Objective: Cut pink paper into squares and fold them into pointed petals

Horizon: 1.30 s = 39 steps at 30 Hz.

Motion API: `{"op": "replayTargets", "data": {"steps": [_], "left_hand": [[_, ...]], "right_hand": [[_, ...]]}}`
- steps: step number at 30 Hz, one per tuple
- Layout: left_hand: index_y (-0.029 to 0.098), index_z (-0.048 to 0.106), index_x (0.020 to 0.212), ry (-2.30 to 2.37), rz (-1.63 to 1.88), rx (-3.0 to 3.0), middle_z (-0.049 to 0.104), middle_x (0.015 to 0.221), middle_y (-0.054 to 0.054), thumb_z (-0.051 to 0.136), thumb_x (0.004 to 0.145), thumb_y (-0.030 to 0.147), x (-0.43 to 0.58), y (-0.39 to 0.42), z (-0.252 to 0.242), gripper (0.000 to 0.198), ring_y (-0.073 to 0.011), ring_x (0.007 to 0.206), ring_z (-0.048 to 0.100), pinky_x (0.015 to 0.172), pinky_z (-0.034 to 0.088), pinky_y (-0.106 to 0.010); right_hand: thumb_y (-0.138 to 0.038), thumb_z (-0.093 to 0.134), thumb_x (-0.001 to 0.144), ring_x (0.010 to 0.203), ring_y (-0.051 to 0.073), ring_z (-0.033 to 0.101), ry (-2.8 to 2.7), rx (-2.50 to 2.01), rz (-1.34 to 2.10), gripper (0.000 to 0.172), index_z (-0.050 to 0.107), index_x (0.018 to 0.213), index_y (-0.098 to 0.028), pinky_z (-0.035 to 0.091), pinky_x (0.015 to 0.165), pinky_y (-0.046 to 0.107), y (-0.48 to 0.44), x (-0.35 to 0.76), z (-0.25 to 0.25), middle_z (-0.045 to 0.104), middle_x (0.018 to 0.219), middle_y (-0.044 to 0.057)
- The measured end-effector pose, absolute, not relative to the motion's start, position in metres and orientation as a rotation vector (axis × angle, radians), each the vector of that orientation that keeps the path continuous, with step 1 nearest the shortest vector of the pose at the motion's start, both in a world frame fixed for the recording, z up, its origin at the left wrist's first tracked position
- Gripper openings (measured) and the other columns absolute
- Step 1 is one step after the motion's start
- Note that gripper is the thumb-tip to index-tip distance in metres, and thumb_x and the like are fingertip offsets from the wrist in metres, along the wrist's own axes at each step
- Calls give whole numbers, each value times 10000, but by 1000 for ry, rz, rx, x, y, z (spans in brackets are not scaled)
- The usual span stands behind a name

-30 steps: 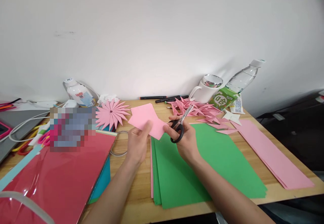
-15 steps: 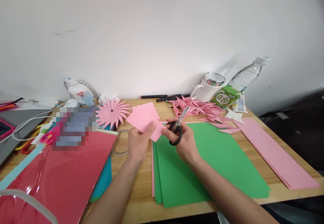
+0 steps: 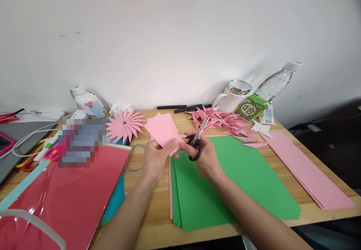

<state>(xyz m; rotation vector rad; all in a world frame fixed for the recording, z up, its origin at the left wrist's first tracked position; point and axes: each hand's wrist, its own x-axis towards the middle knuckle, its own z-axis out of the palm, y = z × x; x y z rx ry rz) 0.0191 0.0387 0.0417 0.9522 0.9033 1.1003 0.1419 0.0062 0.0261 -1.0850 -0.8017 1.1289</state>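
Pinching pink paper (image 3: 166,133) between left fingers (image 3: 169,148), nearly closed; right fingers (image 3: 188,149) curled round scissors (image 3: 201,131), tips at paper's edge

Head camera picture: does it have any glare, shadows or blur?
In the head view, white glare streaks the glossy red cover; a soft shadow falls on the wall behind the white mug; a pixelated patch hides detail at left; the scissors and pink paper look fairly sharp.

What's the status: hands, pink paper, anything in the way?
Left hand pinching pink paper. Right hand holding black-handled scissors, seems to touch the paper too. Green paper stack lies below; no obstruction seen.
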Motion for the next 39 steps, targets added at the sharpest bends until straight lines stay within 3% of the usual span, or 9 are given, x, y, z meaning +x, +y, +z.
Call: {"op": "replayTargets", "data": {"steps": [6, 12, 25, 39], "left_hand": [[107, 638, 588, 941, 1182, 905, 615, 526, -13, 767, 579, 252, 12, 46, 50, 194, -90, 417, 499, 368, 370, -201], [123, 614, 607, 914, 1234, 918, 583, 521, 9, 761, 586, 240, 3, 51, 54, 189, -83, 442, 500, 381, 335, -192], [141, 523, 454, 995, 1142, 1019, 483, 430, 38, 709, 638, 221, 2, 50, 48, 274, -67, 399, 432, 404, 315, -211], [143, 550, 482, 1045, 1117, 1083, 509, 427, 28, 692, 642, 235, 0, 49, 48, 232, -72, 382, 429, 397, 303, -209]], "right_hand": [[-373, 789, 603, 611, 108, 509, -1076, -1074, 1351, 463, 583, 972, -183, 388, 566, 238, 4, 146, 32, 596, 698, -25], [-411, 761, 650, 660, 118, 501, -1220, -965, 1557, 479, 569, 1024, -182, 402, 623, 255, 1, 149, 29, 568, 747, -8], [-416, 750, 668, 698, 124, 488, -1295, -936, 1666, 447, 624, 1030, -188, 369, 641, 249, 0, 154, 32, 554, 769, -5], [-392, 747, 673, 634, 108, 457, -1304, -948, 1637, 428, 627, 1031, -191, 369, 586, 236, 0, 153, 32, 549, 732, -9]]}}
